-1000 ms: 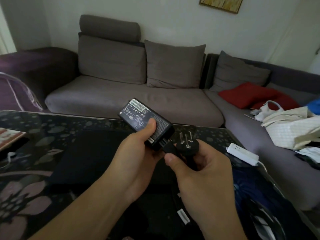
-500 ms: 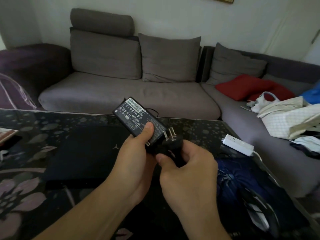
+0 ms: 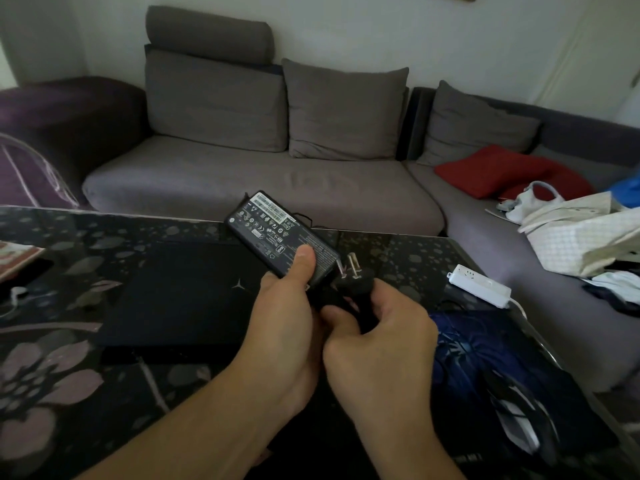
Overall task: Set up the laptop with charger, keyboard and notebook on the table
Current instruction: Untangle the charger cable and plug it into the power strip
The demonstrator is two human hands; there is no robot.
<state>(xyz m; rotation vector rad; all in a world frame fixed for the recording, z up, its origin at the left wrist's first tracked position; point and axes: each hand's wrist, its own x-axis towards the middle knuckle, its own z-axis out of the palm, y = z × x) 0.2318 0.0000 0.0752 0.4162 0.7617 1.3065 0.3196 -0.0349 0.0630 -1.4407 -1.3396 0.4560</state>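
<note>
Sitting behind it all: a big gray sofa point(image 3: 263, 181) with back pillows and a red pillow point(image 3: 491, 169) on its right part.
Surface: the dark glass surface point(image 3: 69, 341) with pale flower shapes fills the low half of the view, right in front of the sofa.
Laptop: the black laptop point(image 3: 180, 296) lies flat and shut on the surface, left of the hands.
Blue mat: a dark blue mat point(image 3: 485, 358) lies on the right side of the surface, with a mouse point(image 3: 516, 420) on it near the front edge.
Left hand: the left hand point(image 3: 280, 327) holds the charger up above the surface, its fingers wrapped under the block and the thumb pressed on top.
Right hand: the right hand point(image 3: 377, 341) is just beside the left one, its fingers curled tight around the black plug.
Charger: the black charger point(image 3: 277, 233) is tilted, label side up, one end in the left hand and the other end pointing at the sofa.
Power strip: a white power strip point(image 3: 479, 285) lies near the right edge of the surface.
Plug: the plug point(image 3: 356, 282) sticks out of the right hand with its metal pins pointing up, touching the near end of the charger.
</note>
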